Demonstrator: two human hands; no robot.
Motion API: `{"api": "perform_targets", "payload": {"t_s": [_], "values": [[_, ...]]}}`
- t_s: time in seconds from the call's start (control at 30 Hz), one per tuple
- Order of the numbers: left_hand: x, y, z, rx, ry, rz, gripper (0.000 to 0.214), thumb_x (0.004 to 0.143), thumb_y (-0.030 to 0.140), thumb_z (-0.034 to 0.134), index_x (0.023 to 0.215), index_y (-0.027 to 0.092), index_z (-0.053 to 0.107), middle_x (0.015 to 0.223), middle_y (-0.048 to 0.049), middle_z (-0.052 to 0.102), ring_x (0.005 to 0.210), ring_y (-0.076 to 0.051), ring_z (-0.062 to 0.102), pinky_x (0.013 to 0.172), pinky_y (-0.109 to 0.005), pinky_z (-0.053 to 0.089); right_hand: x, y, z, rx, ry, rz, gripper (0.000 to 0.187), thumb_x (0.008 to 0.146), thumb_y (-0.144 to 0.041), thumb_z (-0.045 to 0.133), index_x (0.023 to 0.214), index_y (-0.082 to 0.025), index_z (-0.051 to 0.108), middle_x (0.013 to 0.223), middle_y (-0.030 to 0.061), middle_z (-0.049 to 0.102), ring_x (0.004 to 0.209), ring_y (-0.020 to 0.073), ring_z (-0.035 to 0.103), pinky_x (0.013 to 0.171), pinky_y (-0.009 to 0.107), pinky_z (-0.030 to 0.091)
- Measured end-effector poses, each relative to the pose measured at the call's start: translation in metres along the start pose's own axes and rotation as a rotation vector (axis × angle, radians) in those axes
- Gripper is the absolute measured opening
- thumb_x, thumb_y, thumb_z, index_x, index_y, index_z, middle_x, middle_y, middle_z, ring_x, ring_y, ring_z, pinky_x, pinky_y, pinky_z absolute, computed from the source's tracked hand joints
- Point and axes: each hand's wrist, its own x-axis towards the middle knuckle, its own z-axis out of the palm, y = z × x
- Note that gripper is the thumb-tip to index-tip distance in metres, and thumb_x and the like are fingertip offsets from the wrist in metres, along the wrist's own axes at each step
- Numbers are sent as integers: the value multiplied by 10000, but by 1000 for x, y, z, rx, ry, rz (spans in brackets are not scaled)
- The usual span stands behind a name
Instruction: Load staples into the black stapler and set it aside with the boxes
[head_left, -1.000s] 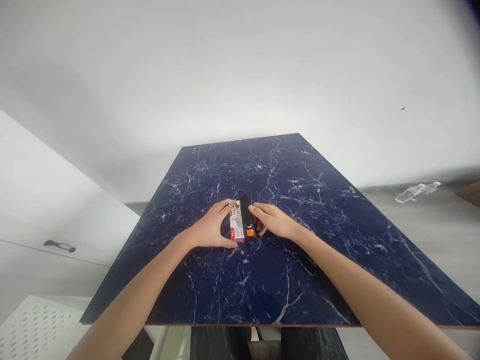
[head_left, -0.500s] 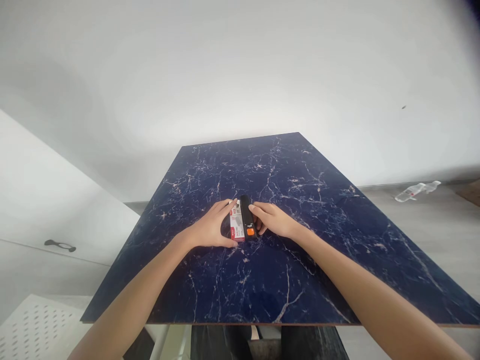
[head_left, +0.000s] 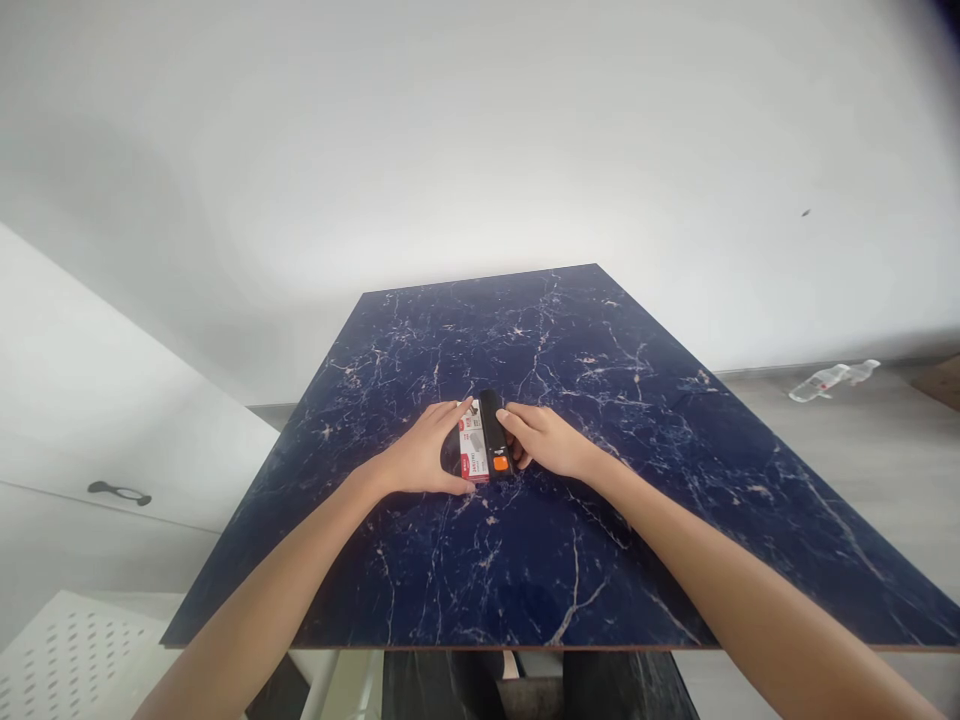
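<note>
Two small red-and-white staple boxes (head_left: pixel 474 455) lie end to end on the dark blue marble-patterned table (head_left: pixel 480 570). Against their right side lies a black stapler (head_left: pixel 493 425) with an orange patch at its near end. My left hand (head_left: pixel 430 452) spans the boxes from the left, its thumb at the near end and its fingertips at the far end. My right hand (head_left: pixel 544 438) grips the stapler's right side, thumb near its top edge and the other fingers curled and partly hidden below.
A white wall (head_left: pixel 480 150) rises behind the table. To the left is a white cabinet front with a dark handle (head_left: pixel 120 492). Clear plastic bottles (head_left: pixel 825 381) lie on the floor at the right. A white perforated surface (head_left: pixel 71 655) shows at the lower left.
</note>
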Motion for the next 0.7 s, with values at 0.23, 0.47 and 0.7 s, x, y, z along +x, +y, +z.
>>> {"api": "perform_targets", "payload": {"t_s": [0.23,0.47,0.7], "values": [[0,0,2,-14,22,-29,1227,669,601,827,1631,324,119,1628,-112,294,1493,-420,241,1176,-625,320,-11,-18,5,-379,186,-114,413,872,-466,662,1160,-234,480,828,32,712,686,228,668,610,294,427],[14,-2,10,33,30,2,1227,689,610,793,1636,293,79,1625,-120,285,1493,-423,215,1183,-612,299,-13,-18,8,-433,294,-41,633,806,-337,676,1372,-228,414,924,63,718,736,246,670,635,290,431],[101,14,19,100,17,56,1255,653,652,782,1631,217,126,1589,-158,355,1480,-420,258,1190,-589,274,-5,4,-43,-536,468,65,526,858,-351,589,1344,-189,472,1058,123,729,849,296,695,694,320,459]]}}
